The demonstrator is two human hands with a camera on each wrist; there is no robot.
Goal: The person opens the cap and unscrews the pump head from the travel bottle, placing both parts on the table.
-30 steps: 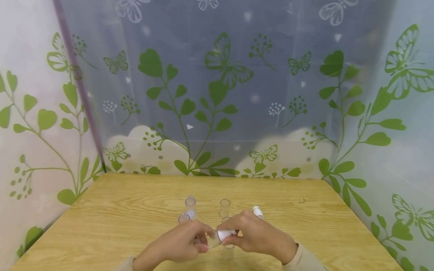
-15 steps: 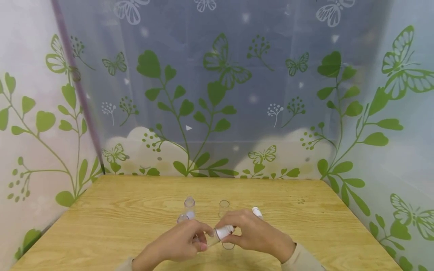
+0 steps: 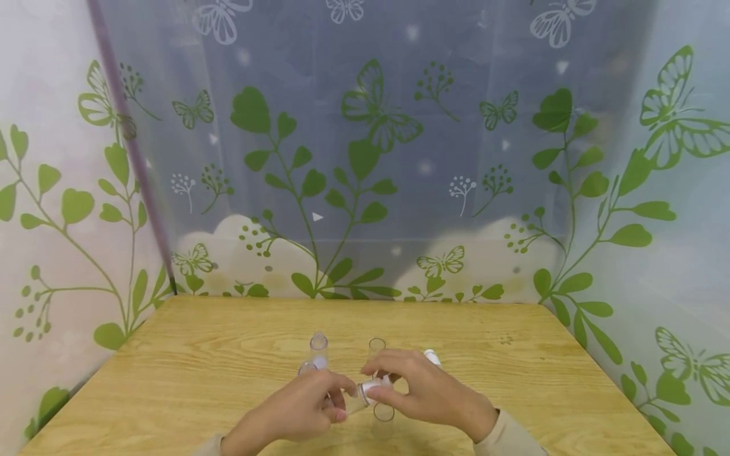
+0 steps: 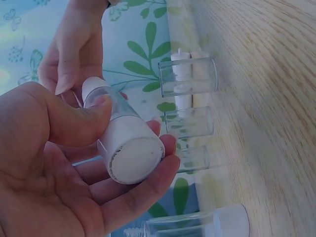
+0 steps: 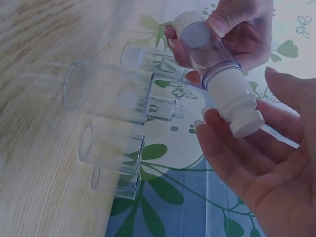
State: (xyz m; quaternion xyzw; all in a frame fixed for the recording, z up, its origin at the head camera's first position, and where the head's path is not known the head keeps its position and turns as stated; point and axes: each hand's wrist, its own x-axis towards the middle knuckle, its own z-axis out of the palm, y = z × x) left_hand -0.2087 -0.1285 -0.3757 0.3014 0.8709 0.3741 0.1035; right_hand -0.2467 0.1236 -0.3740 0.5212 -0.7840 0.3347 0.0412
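My left hand point(image 3: 308, 402) grips a clear pump bottle point(image 5: 212, 59) around its body and white base point(image 4: 136, 155). The bottle lies tilted, with its white pump head point(image 5: 234, 101) toward my right hand point(image 3: 424, 386). In the right wrist view the right hand's fingers point(image 5: 232, 153) are spread loosely beside and below the pump head, with the thumb standing apart from it. Whether a fingertip touches the pump head is hard to tell.
Several clear cylindrical covers point(image 5: 108, 91) stand on the wooden table point(image 3: 228, 342). Two clear bottles with screw necks point(image 5: 160, 106) stand at the left. A white pump piece point(image 3: 431, 356) stands to the right, partly behind the right hand. Printed curtains point(image 3: 456, 158) enclose the table.
The right hand held the white pump head earlier; its fingers have now loosened and spread around it. The left hand stays nearly in place with the bottle.
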